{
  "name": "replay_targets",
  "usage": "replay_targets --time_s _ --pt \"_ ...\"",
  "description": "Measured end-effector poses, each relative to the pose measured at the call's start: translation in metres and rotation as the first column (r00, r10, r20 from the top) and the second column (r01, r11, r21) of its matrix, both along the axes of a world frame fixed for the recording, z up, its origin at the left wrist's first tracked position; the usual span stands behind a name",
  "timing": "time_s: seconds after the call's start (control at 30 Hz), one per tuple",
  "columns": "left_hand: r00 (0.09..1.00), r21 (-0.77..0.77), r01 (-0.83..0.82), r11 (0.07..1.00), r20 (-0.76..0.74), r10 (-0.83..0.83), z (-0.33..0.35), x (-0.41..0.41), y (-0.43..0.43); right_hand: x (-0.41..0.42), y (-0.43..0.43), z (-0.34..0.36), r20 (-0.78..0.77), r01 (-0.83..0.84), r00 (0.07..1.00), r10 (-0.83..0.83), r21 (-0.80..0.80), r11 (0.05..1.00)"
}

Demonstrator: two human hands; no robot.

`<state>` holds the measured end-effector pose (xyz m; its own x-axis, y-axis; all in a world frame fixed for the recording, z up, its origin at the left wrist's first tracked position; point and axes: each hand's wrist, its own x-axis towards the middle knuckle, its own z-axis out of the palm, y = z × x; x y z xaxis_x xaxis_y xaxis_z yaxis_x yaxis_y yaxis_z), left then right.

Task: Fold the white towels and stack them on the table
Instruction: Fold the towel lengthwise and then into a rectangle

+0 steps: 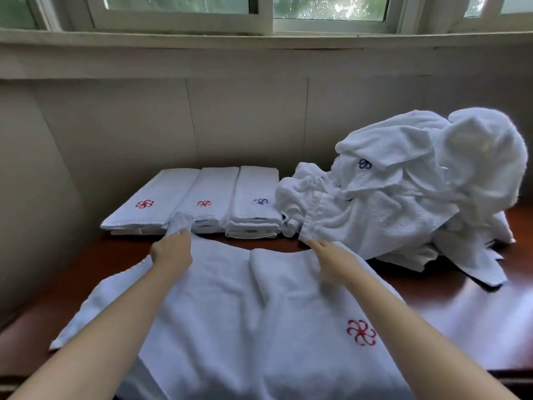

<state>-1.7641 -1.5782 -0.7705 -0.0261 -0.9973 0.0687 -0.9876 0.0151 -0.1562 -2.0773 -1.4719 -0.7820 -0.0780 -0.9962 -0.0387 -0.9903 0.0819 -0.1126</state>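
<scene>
While the left hand (172,251) pinches one far corner of the big white cloth towel (230,298) on the brown wooden surface (432,287) and the right hand (328,256) touches the other, pull both evenly.

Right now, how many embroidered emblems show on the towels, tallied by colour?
Red emblems: 3
Blue or purple emblems: 2
Total: 5
</scene>
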Motion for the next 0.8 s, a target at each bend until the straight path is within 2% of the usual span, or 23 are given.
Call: replay_targets --time_s 0.07,0.13,0.2,0.23,0.33,0.4,0.47,0.53,0.6,0.63,0.67,0.7,0.73,0.77,0.8 --pt "0.981 0.026 0.137 0.99 -0.144 -0.132 -0.008 0.002 -0.017 0.002 -0.017 -0.001 -0.034 0.041 0.999 -0.04 0.026 0.999" --pt "0.925 0.084 0.301 0.95 -0.269 -0.269 -0.016 0.0 -0.028 0.005 -0.03 -0.001 -0.071 0.064 0.995 -0.063 0.015 0.998" --pt "0.89 0.119 0.39 0.913 -0.304 -0.34 -0.02 -0.001 -0.038 0.007 -0.038 -0.002 -0.097 0.064 0.993 -0.063 0.0 0.998" --pt "0.9 0.151 0.391 0.908 -0.269 -0.343 -0.022 0.0 -0.043 0.007 -0.04 -0.003 -0.109 0.065 0.992 -0.066 -0.013 0.998" --pt "0.966 0.26 0.242 0.935 -0.154 -0.207 -0.017 0.008 -0.055 0.006 -0.041 0.002 -0.114 0.125 0.983 -0.147 -0.18 0.976" --pt "0.995 0.31 0.097 0.946 -0.062 -0.082 -0.009 0.022 -0.064 -0.002 -0.04 0.013 -0.047 0.216 0.968 -0.248 -0.351 0.911" --pt "0.996 0.405 -0.035 0.913 0.085 0.0 0.004 0.041 -0.071 -0.011 -0.04 0.027 0.032 0.287 0.95 -0.31 -0.472 0.833" --pt "0.984 0.43 -0.077 0.899 0.177 0.0 0.019 0.06 -0.073 -0.017 -0.043 0.04 0.071 0.3 0.947 -0.312 -0.538 0.788" --pt "0.993 0.336 -0.106 0.936 0.092 0.079 0.035 0.075 -0.073 -0.016 -0.046 0.052 0.071 0.283 0.951 -0.301 -0.59 0.756" --pt "0.991 0.203 -0.134 0.97 0.007 0.135 0.043 0.08 -0.071 -0.013 -0.047 0.058 0.082 0.28 0.951 -0.297 -0.632 0.723" --pt "0.985 0.005 -0.153 0.988 -0.084 0.153 0.051 0.083 -0.067 -0.009 -0.047 0.064 0.108 0.286 0.949 -0.295 -0.684 0.671" --pt "0.977 -0.209 -0.158 0.965 -0.174 0.122 0.057 0.084 -0.063 -0.005 -0.044 0.07 0.145 0.294 0.948 -0.285 -0.742 0.602" --pt "0.962 -0.396 -0.164 0.904 -0.269 0.056 0.062 0.086 -0.057 0.0 -0.041 0.076 0.178 0.293 0.949 -0.26 -0.803 0.519" --pt "0.935 -0.514 -0.181 0.839 -0.355 -0.017 0.064 0.088 -0.049 0.004 -0.036 0.08 0.195 0.277 0.954 -0.226 -0.861 0.426" --pt "0.902 -0.565 -0.211 0.797 -0.427 -0.064 0.066 0.092 -0.04 0.007 -0.029 0.081 0.198 0.257 0.96 -0.197 -0.903 0.343"
